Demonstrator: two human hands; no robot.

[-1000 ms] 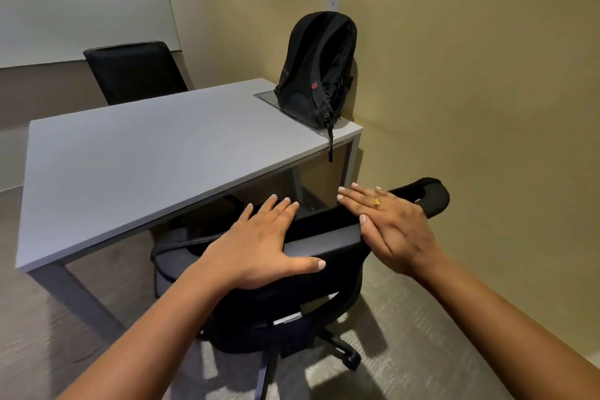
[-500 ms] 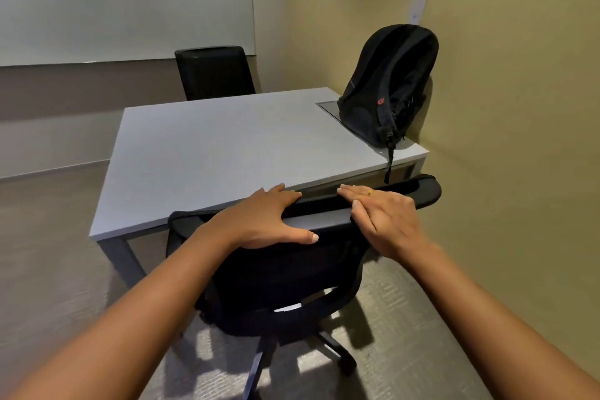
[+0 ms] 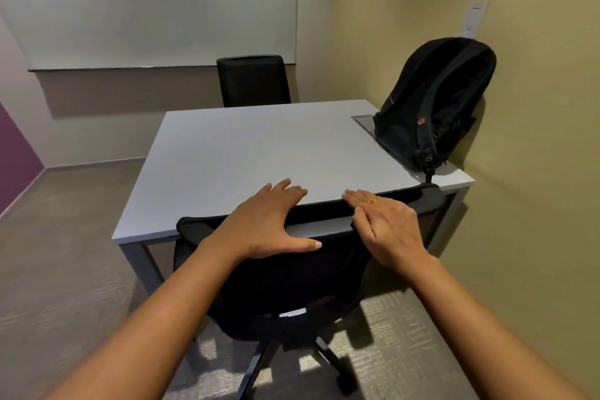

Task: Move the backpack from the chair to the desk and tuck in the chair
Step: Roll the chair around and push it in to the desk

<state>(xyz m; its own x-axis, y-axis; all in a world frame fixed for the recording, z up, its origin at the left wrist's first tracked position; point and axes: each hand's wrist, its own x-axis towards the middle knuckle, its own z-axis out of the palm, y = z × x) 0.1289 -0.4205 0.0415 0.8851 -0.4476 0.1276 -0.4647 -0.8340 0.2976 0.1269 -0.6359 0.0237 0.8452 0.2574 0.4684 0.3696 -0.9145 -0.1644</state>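
A black backpack [image 3: 428, 107] stands upright on the far right corner of the grey desk [image 3: 233, 153], leaning against the yellow wall. A black office chair [image 3: 292, 289] sits at the desk's near edge, its backrest top touching the desk edge and its seat hidden under the desk. My left hand [image 3: 266, 224] lies over the top of the backrest, fingers spread forward and thumb on the back face. My right hand [image 3: 383, 224], with a gold ring, rests on the backrest top to the right, fingers flat.
A second black chair [image 3: 253, 79] stands at the desk's far side below a whiteboard [image 3: 156, 3]. The yellow wall [image 3: 535, 237] runs close along the right. A metal cable hatch [image 3: 365, 122] is set in the desk by the backpack. Grey carpet lies to the left.
The chair has rolled forward and its backrest now meets the desk edge. Both hands stayed on the backrest top. My view has swung left and closer to the desk.
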